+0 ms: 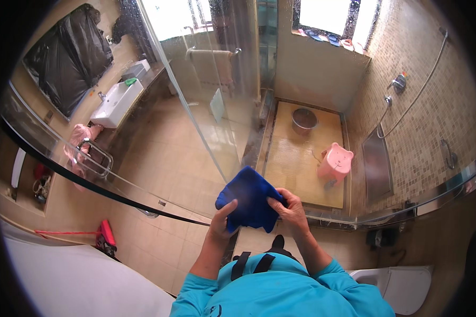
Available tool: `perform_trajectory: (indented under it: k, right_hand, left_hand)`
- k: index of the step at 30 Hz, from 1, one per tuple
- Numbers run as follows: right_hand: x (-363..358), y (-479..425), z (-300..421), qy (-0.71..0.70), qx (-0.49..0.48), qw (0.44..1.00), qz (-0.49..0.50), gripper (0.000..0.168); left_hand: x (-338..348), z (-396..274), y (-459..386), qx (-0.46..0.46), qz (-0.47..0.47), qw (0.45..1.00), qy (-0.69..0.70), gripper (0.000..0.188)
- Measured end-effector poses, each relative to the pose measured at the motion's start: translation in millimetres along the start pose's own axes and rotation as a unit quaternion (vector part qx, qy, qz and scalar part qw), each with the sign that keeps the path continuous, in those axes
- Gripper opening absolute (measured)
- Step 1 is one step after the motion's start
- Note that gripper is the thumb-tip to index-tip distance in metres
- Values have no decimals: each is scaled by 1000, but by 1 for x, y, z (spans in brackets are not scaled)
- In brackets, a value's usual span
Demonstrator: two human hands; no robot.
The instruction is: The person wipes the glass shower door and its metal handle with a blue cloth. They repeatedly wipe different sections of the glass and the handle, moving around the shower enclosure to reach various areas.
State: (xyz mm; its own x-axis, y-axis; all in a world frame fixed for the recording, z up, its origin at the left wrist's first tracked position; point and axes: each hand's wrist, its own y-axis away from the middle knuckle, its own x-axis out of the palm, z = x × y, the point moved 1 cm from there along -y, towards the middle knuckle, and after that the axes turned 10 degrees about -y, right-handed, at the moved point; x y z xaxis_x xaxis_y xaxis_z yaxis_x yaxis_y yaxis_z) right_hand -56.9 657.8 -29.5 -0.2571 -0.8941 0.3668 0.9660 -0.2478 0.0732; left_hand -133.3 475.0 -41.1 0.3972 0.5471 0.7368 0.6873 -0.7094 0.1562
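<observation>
A folded dark blue cloth (250, 200) is stretched between both hands in front of my body. My left hand (222, 220) grips its lower left edge, the thumb lying on top. On the opposite edge my right hand (290, 208) pinches the cloth with thumb on top and fingers underneath. The fingers beneath the fabric are mostly hidden. Just beyond the cloth stands a glass shower panel (206, 130), and a glass door with a metal handle (93, 157) swings out to the left.
In the shower, a metal basin (304, 121) and a pink stool (336, 160) stand on a yellowish mat (287, 158). A shower hose (418, 89) hangs right. Left are a white sink (118, 104) and a red-handled broom or dustpan (106, 234); a toilet (406, 287) is lower right.
</observation>
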Motion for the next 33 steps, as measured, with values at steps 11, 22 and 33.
perform_trajectory:
  k: [11,22,33]
  right_hand:
    - [-20,-1,66,496,-373,764,-177,28]
    - [-50,-16,71,462,-461,665,-363,30]
    - [-41,0,35,409,-490,720,-273,21]
  left_hand:
    - [36,-7,-36,42,13,982,-182,36]
    - [101,16,-87,231,22,873,-429,20]
    - [166,-1,-101,304,89,653,-689,29]
